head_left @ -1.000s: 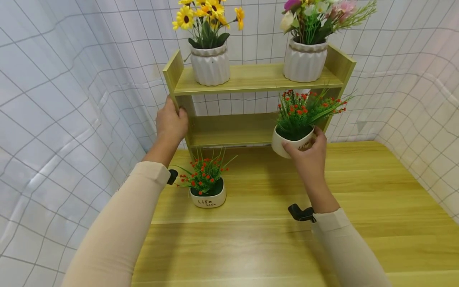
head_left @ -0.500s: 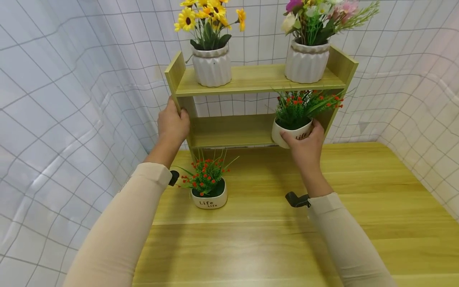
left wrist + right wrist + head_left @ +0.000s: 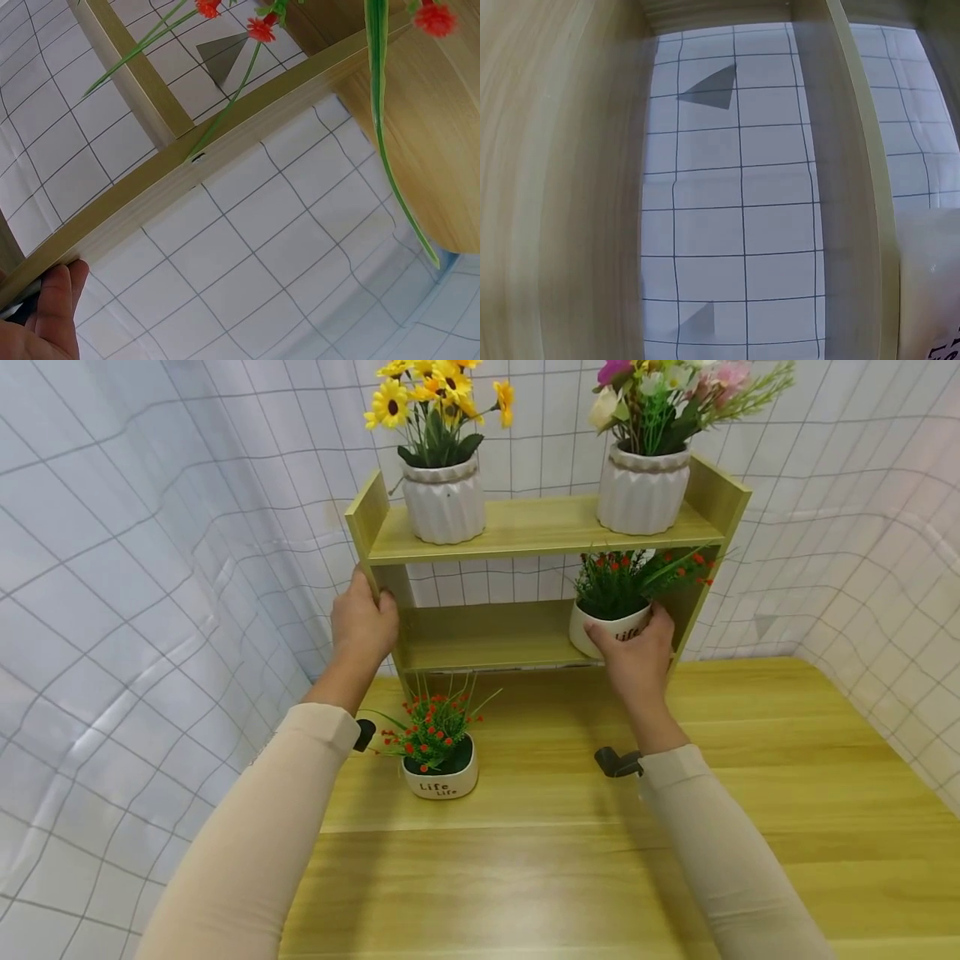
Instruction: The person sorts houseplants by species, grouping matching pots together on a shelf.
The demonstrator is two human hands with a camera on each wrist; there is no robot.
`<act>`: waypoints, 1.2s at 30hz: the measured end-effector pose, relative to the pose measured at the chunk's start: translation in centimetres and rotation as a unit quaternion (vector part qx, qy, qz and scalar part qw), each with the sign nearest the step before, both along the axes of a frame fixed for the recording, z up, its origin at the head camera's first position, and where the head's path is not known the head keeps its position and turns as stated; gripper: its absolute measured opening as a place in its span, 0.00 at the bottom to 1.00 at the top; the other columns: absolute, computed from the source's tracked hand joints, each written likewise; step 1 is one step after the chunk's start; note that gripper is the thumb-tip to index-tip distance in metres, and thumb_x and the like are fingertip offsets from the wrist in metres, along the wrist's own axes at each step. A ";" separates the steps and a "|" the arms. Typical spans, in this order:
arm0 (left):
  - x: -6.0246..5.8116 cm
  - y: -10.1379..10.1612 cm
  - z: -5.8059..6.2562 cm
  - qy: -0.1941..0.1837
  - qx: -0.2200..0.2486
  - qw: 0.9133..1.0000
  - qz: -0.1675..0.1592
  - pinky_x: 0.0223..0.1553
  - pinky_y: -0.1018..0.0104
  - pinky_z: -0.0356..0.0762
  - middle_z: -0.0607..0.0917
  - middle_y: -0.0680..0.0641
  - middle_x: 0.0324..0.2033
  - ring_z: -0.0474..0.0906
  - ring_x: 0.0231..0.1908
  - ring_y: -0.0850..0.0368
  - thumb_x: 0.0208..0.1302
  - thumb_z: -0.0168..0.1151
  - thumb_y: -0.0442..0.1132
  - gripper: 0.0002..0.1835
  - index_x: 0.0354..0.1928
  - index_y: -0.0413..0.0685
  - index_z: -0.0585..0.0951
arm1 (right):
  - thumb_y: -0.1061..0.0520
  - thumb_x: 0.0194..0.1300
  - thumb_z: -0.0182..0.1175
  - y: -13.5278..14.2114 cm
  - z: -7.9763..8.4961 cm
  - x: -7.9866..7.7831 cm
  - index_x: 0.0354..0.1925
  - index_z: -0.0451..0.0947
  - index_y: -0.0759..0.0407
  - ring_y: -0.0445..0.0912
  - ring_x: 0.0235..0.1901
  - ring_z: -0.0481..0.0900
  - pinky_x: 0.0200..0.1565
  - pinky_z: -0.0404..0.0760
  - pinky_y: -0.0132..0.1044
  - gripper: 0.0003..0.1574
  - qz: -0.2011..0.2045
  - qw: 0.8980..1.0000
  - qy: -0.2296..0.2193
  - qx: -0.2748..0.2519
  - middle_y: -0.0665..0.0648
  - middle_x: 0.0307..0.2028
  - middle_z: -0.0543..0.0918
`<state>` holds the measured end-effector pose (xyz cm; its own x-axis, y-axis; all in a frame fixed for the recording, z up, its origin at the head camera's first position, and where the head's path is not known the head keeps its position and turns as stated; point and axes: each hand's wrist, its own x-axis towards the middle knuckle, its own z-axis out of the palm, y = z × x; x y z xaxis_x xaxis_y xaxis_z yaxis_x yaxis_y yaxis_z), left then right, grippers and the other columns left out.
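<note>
My left hand (image 3: pixel 364 620) grips the left side panel of a wooden shelf (image 3: pixel 540 518), thumb on the inner face. In the left wrist view its fingers (image 3: pixel 56 307) curl at the panel's edge. My right hand (image 3: pixel 637 647) holds a white oval flowerpot (image 3: pixel 583 628) of red flowers, thumb in front and fingers at its right side. This pot is at the right end of the lower board, its base close over the front edge. In the right wrist view part of the pot (image 3: pixel 930 277) shows beside the board. A matching "Life" flowerpot (image 3: pixel 442 783) stands on the table.
On the top board stand a white ribbed pot (image 3: pixel 444 502) of yellow flowers, left, and another ribbed pot (image 3: pixel 643 493) of mixed flowers, right. The wooden table (image 3: pixel 540 860) extends before the shelf. White checked curtains (image 3: pixel 97 610) surround it.
My right hand has carried the flowerpot forward and in between the shelf's boards, under the top board. My left hand keeps its grip on the side panel.
</note>
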<state>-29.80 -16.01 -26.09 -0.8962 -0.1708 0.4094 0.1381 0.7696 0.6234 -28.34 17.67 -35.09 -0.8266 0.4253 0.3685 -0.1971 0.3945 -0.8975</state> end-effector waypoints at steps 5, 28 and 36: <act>0.1 -0.1 -0.1 0.002 -0.001 1.000 -0.002 0.52 0.42 0.75 0.81 0.32 0.53 0.77 0.55 0.35 0.74 0.44 0.41 0.21 0.65 0.44 0.67 | 0.33 0.54 0.71 -0.4 0.2 -0.6 0.75 0.48 0.61 0.57 0.63 0.64 0.63 0.66 0.49 0.67 -0.015 1.000 -0.014 0.014 0.63 0.69 0.56; 0.1 -0.1 0.1 0.013 -0.001 1.000 -0.007 0.51 0.41 0.75 0.81 0.31 0.52 0.78 0.53 0.33 0.74 0.45 0.39 0.20 0.63 0.41 0.68 | 0.36 0.54 0.72 -1.9 0.3 -2.7 0.74 0.48 0.63 0.56 0.68 0.58 0.69 0.56 0.41 0.66 -0.076 0.997 0.028 -0.009 0.64 0.70 0.54; 0.3 0.0 0.1 0.008 -0.001 1.000 -0.011 0.50 0.41 0.76 0.81 0.31 0.52 0.78 0.53 0.34 0.74 0.44 0.39 0.20 0.64 0.41 0.68 | 0.36 0.54 0.72 -2.3 -0.1 -3.0 0.74 0.48 0.62 0.56 0.69 0.56 0.70 0.54 0.41 0.66 -0.095 0.995 0.039 -0.013 0.62 0.70 0.54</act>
<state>-29.55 -16.04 -25.96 -0.8934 -0.1503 0.4233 0.1645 0.7673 0.6198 -31.33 15.41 -35.24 -0.7003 0.5810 0.4148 -0.1900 0.4085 -0.8928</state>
